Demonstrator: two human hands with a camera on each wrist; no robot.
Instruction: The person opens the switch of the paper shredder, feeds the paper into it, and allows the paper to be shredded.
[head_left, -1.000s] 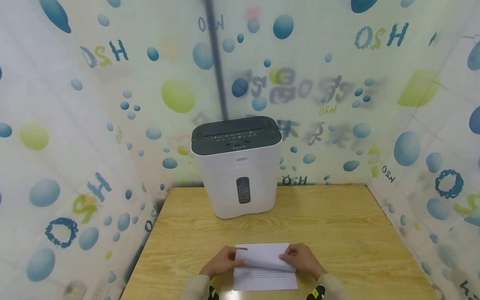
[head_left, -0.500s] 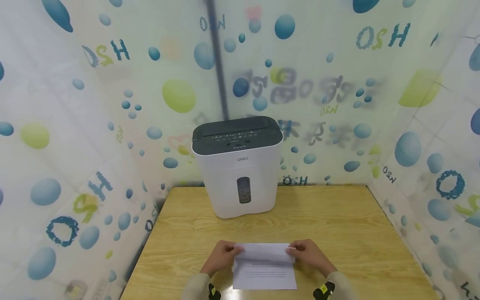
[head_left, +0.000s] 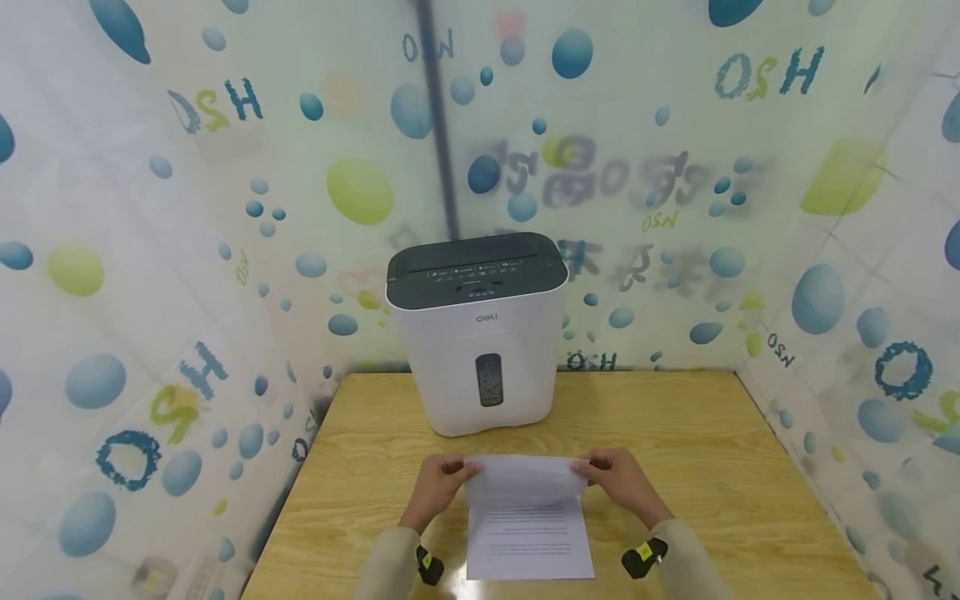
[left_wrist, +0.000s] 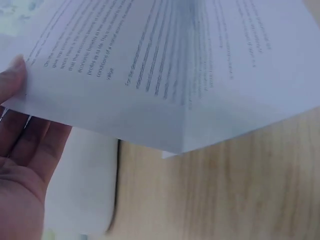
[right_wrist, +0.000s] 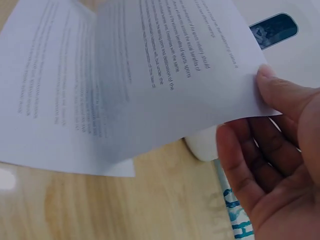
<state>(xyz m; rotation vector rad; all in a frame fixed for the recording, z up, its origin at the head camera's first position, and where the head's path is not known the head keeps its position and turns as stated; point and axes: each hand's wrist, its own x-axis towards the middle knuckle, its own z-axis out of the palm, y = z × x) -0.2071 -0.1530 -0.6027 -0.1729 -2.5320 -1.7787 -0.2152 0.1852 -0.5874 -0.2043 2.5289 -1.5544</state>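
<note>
A printed sheet of paper [head_left: 528,533] lies near the front of the table, its far part lifted and bent at a crease across the middle. My left hand [head_left: 441,483] pinches the far left corner between thumb and fingers. At the far right corner, my right hand [head_left: 618,479] does the same. In the left wrist view, the left thumb presses on the printed face of the paper [left_wrist: 125,110], with the fingers behind it. The right wrist view shows the paper [right_wrist: 165,110] creased, the right thumb on top at its corner. A second layer peeks out at the crease.
A white paper shredder [head_left: 517,358] with a dark top stands behind the paper at the back of the wooden table [head_left: 660,425]. Patterned curtains [head_left: 637,108] enclose the table at the back and both sides. A wrist camera is strapped at each sleeve.
Both hands have moved away from the body and slightly apart, unfolding the paper's upper part. More printed text now shows. The shredder has stayed in place.
</note>
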